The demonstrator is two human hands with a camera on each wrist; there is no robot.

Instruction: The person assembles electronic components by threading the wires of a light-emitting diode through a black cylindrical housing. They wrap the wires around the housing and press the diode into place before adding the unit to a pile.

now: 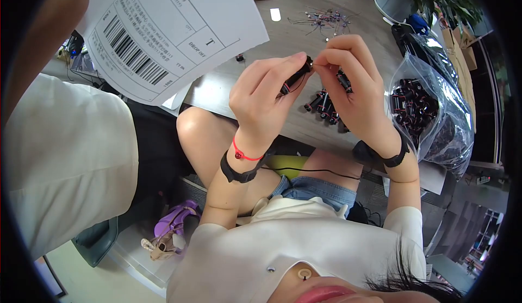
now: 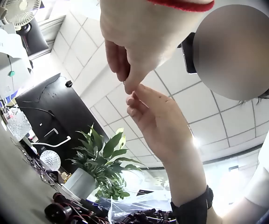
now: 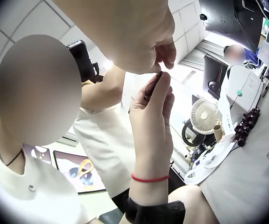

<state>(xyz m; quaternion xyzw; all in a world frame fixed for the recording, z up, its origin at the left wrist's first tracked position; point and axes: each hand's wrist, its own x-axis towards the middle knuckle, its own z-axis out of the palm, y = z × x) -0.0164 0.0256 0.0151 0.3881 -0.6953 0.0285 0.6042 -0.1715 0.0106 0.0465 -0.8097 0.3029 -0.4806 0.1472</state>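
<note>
Over the grey table (image 1: 283,38), the left hand (image 1: 259,88) grips a black cylinder (image 1: 297,77); the right hand (image 1: 360,83) seemingly pinches its tip

The white paper sheet (image 1: 174,31) reads "DROP OFF", a large "T" and "PH", alongside a barcode (image 1: 133,50) (its smaller print is too blurred to read)

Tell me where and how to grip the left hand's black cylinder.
Pinch the black cylinder across its slim barrel, probably from the person's left, as the left hand does: it slants, with the right hand at its far end.
</note>
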